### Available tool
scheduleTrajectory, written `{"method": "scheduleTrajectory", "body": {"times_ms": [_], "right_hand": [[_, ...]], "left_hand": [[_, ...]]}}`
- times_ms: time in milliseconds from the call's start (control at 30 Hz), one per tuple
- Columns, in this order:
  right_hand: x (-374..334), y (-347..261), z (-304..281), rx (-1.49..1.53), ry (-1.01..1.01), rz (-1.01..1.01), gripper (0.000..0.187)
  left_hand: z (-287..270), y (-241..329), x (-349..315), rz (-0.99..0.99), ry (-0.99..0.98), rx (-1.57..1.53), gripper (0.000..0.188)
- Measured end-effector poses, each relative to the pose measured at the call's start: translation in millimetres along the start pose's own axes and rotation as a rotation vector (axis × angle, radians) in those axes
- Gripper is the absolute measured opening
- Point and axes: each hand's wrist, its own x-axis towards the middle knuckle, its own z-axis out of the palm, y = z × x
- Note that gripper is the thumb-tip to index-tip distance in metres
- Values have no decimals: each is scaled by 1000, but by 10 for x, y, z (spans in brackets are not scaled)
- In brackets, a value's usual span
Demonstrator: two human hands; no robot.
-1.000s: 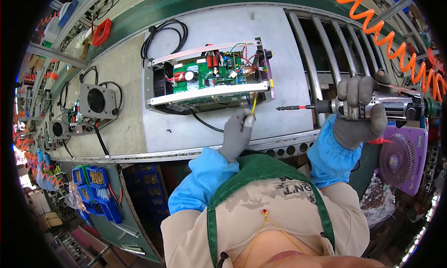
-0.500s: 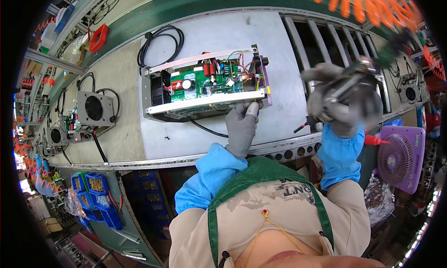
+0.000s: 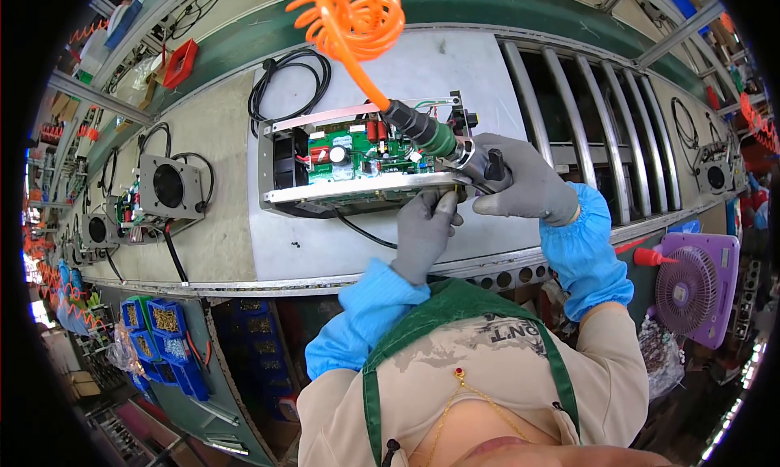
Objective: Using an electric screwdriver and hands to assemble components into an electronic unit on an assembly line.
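Observation:
An electronic unit with an exposed green circuit board (image 3: 382,154) and a metal frame (image 3: 357,188) lies on the grey worktop. My right hand (image 3: 532,183), in a grey glove, is closed around a pneumatic screwdriver (image 3: 479,162) at the unit's right end. The tool's orange coiled hose (image 3: 357,24) rises from it, and its tip is hidden. My left hand (image 3: 424,227), also gloved, pinches at the near right corner of the frame, close to the tool. What lies between its fingertips is too small to make out.
A coiled black cable (image 3: 294,85) lies behind the unit. Metal rollers (image 3: 577,118) run to the right. More units with fan housings (image 3: 169,184) stand at left. Blue bins of screws (image 3: 168,318) sit below the bench edge, and a purple fan (image 3: 691,284) stands at lower right.
My right hand has brought the screwdriver left from over the rollers to the unit's right end, and the orange hose has swung over the unit. My left hand stays at the corner.

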Motion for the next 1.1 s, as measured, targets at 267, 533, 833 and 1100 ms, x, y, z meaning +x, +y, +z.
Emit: {"method": "scheduleTrajectory", "body": {"times_ms": [267, 533, 833, 1100], "right_hand": [[-80, -105, 41, 178, 164, 118, 61], [-148, -145, 37, 270, 319, 19, 66], [-649, -317, -86, 327, 712, -337, 65], [-595, -741, -80, 303, 483, -1034, 62]], "left_hand": [[-241, 849, 188, 681, 79, 845, 21], [-34, 889, 641, 694, -291, 905, 17], [-89, 841, 798, 780, -389, 706, 25], [-274, 890, 770, 1260, -560, 1097, 31]]}}
